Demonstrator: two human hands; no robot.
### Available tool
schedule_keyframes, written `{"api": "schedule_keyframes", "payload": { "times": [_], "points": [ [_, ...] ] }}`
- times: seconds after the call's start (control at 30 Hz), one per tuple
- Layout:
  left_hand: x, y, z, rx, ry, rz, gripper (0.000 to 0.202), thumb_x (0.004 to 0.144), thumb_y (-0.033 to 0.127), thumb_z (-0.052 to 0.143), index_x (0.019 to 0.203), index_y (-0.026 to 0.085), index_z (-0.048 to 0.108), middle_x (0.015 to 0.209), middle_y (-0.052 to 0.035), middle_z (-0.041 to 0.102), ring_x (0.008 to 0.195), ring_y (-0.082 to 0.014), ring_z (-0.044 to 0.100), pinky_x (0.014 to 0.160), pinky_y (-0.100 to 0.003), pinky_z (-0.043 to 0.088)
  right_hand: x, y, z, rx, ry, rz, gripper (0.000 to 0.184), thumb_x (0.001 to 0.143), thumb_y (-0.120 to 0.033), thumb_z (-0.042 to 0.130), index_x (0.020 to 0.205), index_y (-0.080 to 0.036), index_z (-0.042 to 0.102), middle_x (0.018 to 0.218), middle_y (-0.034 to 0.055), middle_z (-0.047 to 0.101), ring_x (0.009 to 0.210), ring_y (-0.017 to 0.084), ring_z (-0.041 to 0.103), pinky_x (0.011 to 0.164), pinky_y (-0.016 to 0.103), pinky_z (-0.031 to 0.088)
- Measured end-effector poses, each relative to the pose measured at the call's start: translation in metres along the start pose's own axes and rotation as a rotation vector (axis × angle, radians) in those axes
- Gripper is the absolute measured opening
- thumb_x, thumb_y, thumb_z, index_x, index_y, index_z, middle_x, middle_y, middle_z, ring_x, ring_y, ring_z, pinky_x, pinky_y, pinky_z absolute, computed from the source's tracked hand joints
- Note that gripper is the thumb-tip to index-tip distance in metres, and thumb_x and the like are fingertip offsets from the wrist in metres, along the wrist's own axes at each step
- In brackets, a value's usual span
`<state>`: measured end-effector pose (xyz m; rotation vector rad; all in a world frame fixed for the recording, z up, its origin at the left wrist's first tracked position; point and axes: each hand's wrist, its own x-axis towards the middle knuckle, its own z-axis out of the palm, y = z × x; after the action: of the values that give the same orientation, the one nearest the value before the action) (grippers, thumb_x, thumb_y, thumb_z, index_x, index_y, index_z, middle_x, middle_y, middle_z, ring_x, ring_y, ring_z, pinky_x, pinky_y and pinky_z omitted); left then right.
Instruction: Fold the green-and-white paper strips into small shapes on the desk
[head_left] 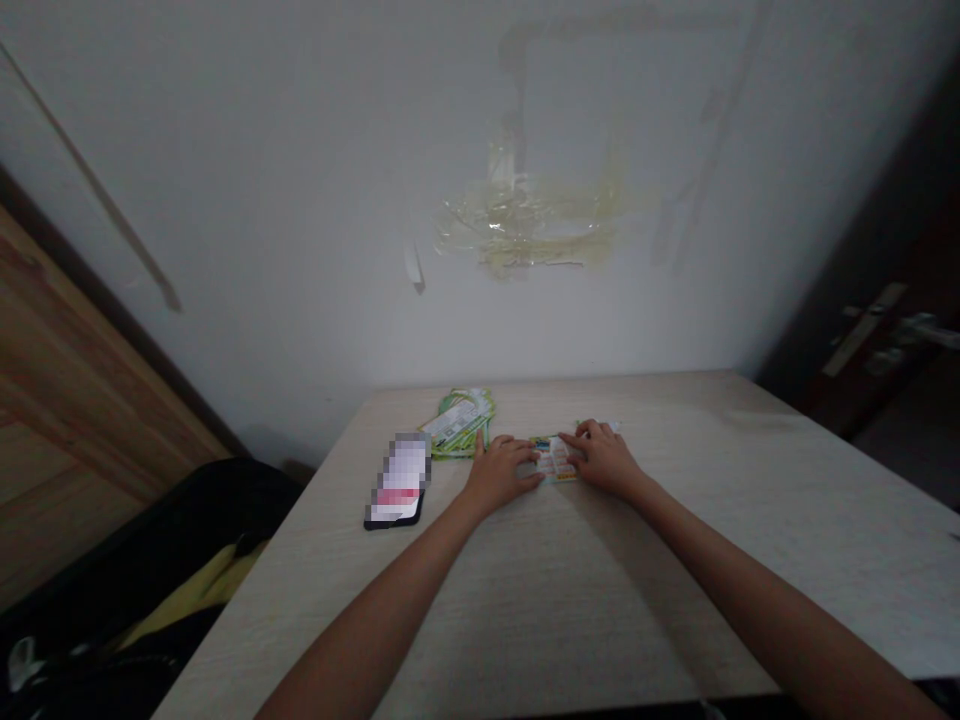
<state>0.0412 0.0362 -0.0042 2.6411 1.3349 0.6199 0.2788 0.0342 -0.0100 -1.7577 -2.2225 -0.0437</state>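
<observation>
A small printed leaflet or card (pixel 556 462), white with green, yellow and orange print, lies flat on the table between my hands. My left hand (pixel 498 474) rests at its left edge, fingers spread, thumb and fingertips touching it. On the right side, my right hand (pixel 609 462) lays its thumb and index finger over the leaflet; its other fingers bend beyond. Part of another pale printed piece (pixel 615 426) shows behind the right hand, mostly hidden. Just past my left hand sits a loose pile of green-and-white printed pieces (pixel 459 418).
A phone (pixel 399 482) with a blurred, lit screen lies left of my left hand. The pale wood-grain table (pixel 712 560) meets a wall (pixel 300 250) with old tape on it. At lower left is a dark bag or cloth (pixel 187 540); a door handle (pixel 919 330) shows at right.
</observation>
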Motion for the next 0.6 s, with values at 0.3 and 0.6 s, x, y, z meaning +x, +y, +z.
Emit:
{"api": "schedule_keyframes", "payload": {
  "times": [0.3, 0.6],
  "points": [
    [-0.002, 0.005, 0.000, 0.034, 0.007, 0.008, 0.031, 0.083, 0.048, 0.064, 0.110, 0.034, 0.066, 0.126, 0.0026, 0.062, 0.126, -0.0237, 0.044, 0.117, -0.055, 0.006, -0.006, -0.004, 0.002, 0.019, 0.024, -0.024, 0.046, 0.087, -0.030, 0.054, 0.133, -0.031, 0.055, 0.123, 0.0133, 0.052, 0.112, 0.031, 0.045, 0.093, 0.045, 0.035],
    [-0.005, 0.012, -0.008, 0.069, 0.091, 0.024, 0.024, 0.088, 0.047, 0.057, 0.091, 0.026, 0.067, 0.102, -0.0020, 0.066, 0.110, -0.0217, 0.053, 0.117, -0.056, 0.004, -0.017, -0.011, 0.004, 0.108, 0.026, -0.112, 0.044, 0.088, -0.041, 0.055, 0.131, -0.030, 0.056, 0.122, 0.0121, 0.052, 0.112, 0.028, 0.046, 0.097, 0.046, 0.035]
  ]
}}
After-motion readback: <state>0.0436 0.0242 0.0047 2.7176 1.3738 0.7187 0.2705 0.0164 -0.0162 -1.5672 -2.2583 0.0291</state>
